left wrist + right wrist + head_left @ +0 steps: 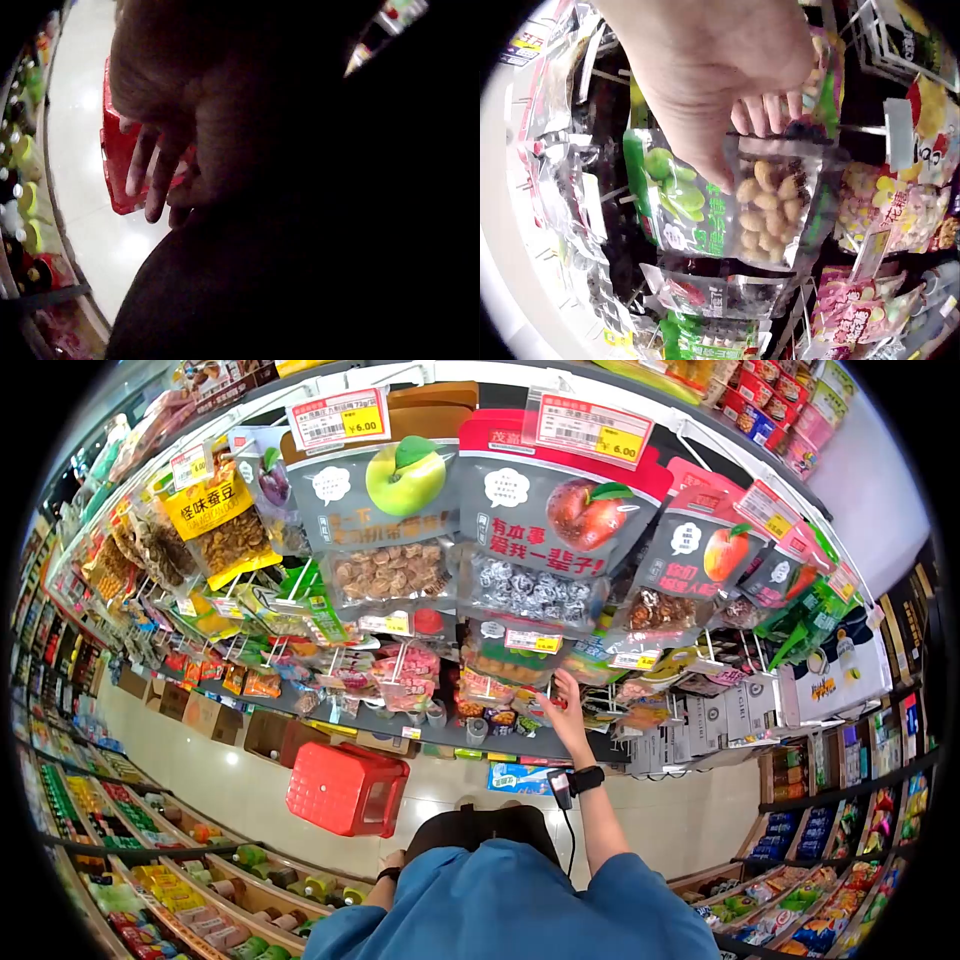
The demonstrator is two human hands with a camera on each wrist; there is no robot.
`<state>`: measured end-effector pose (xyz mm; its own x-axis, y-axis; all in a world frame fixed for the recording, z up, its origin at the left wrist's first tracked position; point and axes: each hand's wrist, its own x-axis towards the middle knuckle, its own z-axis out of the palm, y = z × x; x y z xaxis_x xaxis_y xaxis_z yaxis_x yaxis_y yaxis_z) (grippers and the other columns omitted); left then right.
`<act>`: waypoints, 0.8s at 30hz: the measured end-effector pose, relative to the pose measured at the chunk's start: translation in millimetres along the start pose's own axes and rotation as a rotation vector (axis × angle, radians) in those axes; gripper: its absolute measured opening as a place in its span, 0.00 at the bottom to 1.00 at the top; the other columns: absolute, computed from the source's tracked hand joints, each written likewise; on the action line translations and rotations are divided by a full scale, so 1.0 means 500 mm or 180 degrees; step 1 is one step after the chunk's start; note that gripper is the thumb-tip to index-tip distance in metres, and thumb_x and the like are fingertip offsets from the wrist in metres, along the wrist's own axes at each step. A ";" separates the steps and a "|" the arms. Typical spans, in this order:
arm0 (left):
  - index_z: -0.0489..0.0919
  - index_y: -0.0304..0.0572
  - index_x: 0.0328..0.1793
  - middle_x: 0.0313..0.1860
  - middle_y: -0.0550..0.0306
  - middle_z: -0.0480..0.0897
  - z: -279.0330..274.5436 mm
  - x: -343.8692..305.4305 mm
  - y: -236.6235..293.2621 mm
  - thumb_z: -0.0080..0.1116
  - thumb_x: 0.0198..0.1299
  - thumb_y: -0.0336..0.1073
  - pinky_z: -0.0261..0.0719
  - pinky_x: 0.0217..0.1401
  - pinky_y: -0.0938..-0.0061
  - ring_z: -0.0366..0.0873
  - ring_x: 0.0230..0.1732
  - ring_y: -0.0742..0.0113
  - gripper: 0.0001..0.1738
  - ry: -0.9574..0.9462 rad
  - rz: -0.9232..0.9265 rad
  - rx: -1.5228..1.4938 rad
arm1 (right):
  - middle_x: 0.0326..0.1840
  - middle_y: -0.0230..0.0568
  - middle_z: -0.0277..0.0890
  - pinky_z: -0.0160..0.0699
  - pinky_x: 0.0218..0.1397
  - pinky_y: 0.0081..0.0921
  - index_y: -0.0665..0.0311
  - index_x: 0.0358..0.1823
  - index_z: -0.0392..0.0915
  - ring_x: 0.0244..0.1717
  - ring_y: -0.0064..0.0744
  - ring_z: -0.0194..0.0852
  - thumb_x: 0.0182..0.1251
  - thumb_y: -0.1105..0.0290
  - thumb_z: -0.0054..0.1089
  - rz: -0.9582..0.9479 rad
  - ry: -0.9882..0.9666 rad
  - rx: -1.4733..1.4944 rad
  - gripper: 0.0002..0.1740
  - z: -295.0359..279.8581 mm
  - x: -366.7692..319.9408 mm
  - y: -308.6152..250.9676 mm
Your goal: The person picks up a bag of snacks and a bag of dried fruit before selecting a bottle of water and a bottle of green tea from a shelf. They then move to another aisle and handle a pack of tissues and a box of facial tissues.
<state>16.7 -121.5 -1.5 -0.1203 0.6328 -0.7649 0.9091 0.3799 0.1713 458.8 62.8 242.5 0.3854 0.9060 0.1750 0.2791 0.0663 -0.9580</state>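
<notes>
Only the right wrist view clearly shows the right hand [720,75] pinching a pouch [735,214]; the left hand [180,112] hangs loose.

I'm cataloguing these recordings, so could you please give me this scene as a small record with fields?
setting: shop interior, bagged snacks hung in rows
right hand: thumb over a green-and-grey snack pouch; whether it grips is unclear
pouch details: green fruit pictured, round brown pieces in a clear window
left hand: low, fingers loose, holding nothing
upper row: grey green-fruit pouch beside red-topped red-fruit pouch
their price tags: 6.00 each
floor: red plastic stool
</notes>
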 end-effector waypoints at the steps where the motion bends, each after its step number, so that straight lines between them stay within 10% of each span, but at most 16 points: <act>1: 0.83 0.49 0.46 0.51 0.47 0.80 -0.011 0.003 0.015 0.54 0.53 0.43 0.60 0.67 0.53 0.75 0.57 0.52 0.17 0.0024 -0.0038 -0.0002 | 0.63 0.43 0.62 0.63 0.62 0.32 0.64 0.64 0.57 0.63 0.36 0.63 0.56 0.63 0.68 0.0073 -0.0001 -0.0067 0.38 0.007 0.014 -0.005; 12: 0.83 0.40 0.43 0.46 0.38 0.80 -0.019 0.014 0.129 0.57 0.50 0.46 0.74 0.54 0.61 0.76 0.53 0.45 0.20 0.0059 0.0391 -0.1034 | 0.40 0.41 0.79 0.73 0.40 0.25 0.72 0.45 0.71 0.38 0.26 0.75 0.50 0.57 0.73 0.0235 -0.0660 -0.0342 0.30 0.048 0.077 0.118; 16: 0.84 0.51 0.44 0.51 0.47 0.80 0.024 0.083 0.121 0.57 0.50 0.51 0.31 0.71 0.35 0.74 0.58 0.50 0.20 -0.0282 -0.0032 -0.0759 | 0.28 0.31 0.76 0.62 0.22 0.18 0.72 0.43 0.73 0.22 0.14 0.66 0.52 0.59 0.72 0.0132 -0.0708 -0.0819 0.26 0.038 0.061 0.069; 24: 0.83 0.52 0.46 0.50 0.50 0.81 0.024 0.081 0.148 0.58 0.49 0.51 0.31 0.70 0.34 0.75 0.58 0.54 0.20 -0.0389 0.0076 -0.0423 | 0.27 0.21 0.64 0.53 0.25 0.16 0.66 0.38 0.72 0.26 0.11 0.56 0.60 0.65 0.65 0.0558 -0.0976 0.0370 0.13 -0.005 0.013 0.048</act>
<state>83.8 -76.1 -27.1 -0.0427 0.5591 -0.8280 0.8493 0.4568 0.2646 470.1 69.4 221.1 0.1322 0.9898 -0.0533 0.1237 -0.0699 -0.9899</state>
